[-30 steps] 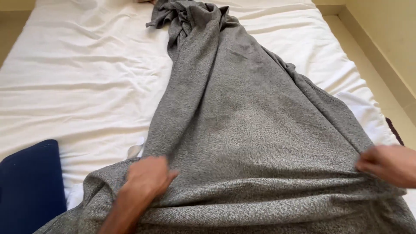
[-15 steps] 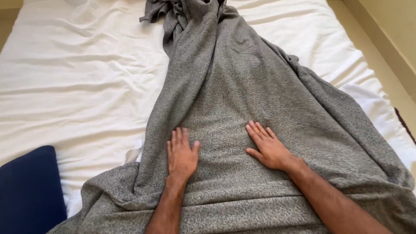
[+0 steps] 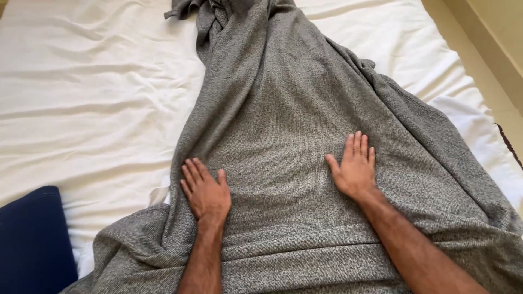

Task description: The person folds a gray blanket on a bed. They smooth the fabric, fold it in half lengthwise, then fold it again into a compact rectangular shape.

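On the bed, a grey blanket (image 3: 294, 125) lies lengthwise down the middle of a white sheet (image 3: 92, 92), bunched and narrow at the far end and spreading wide toward the near edge. Its near portion covers most of the lower frame, with a straight fold line running left to right just near of the wrists.

Left hand (image 3: 206, 190): palm down, flat on the blanket near its left edge. Fingers held close together and extended, pointing far and slightly left; thumb splayed to the right. Nothing gripped. The forearm runs almost straight up from the near edge of the frame.

Right hand (image 3: 355, 167): palm down, flat on the blanket right of centre. Fingers together, pointing far; thumb spread to the left. Nothing gripped. The forearm enters from the near right corner at an angle.

The two hands are apart, with a bare stretch of blanket between them; the right sits a little farther than the left. Both press on the cloth with open palms.

Surroundings: the sheet is creased, exposed to the left of the blanket and in a strip on the far right. A dark blue pillow (image 3: 32, 239) sits at the near left corner, just beside the blanket's edge. A beige floor (image 3: 490, 60) shows beyond the bed's right side.
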